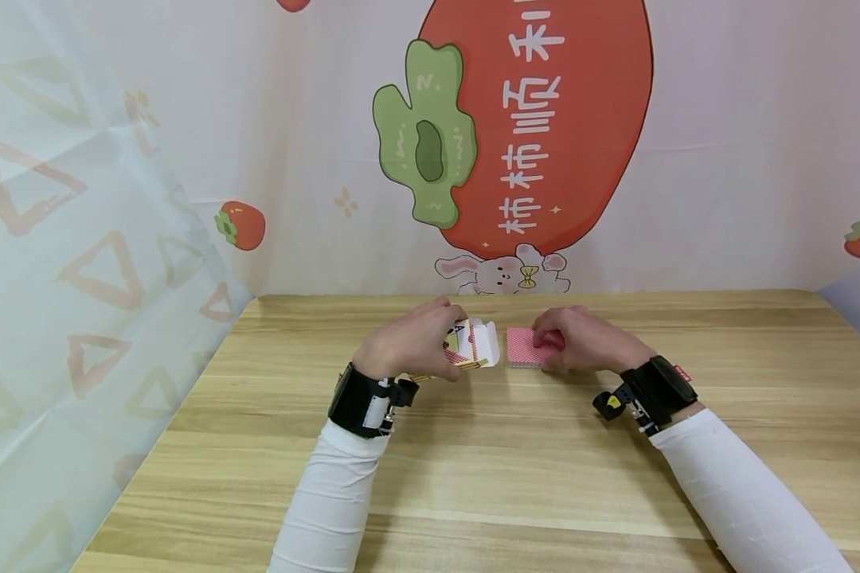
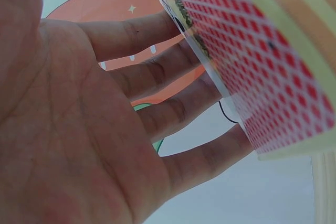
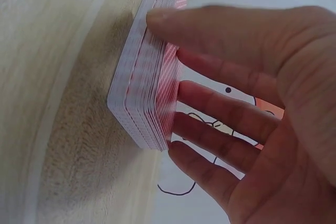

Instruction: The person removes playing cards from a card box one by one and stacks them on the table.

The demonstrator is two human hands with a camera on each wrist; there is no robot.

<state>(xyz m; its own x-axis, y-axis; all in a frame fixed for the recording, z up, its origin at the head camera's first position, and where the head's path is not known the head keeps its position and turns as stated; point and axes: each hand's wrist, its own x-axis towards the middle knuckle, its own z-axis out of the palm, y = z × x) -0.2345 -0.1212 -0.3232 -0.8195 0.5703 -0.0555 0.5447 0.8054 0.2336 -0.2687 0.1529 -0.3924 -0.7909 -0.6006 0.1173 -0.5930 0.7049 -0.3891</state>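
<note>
My left hand holds a playing card box above the table, its white flap end open and facing right. Gold edging and a red lattice pattern show on the box; in the left wrist view the fingers reach behind the patterned box, and the thumb's grip is out of sight. A squared deck of red-backed playing cards lies just right of the box. My right hand grips that deck. Seen from the right wrist, the thumb presses one long edge of the deck while the fingertips reach its far side.
Both hands work near the back of the wood-grain table. Behind it hangs a pale cloth backdrop with a large red persimmon print, meeting the table's back edge. Another printed cloth runs along the left side.
</note>
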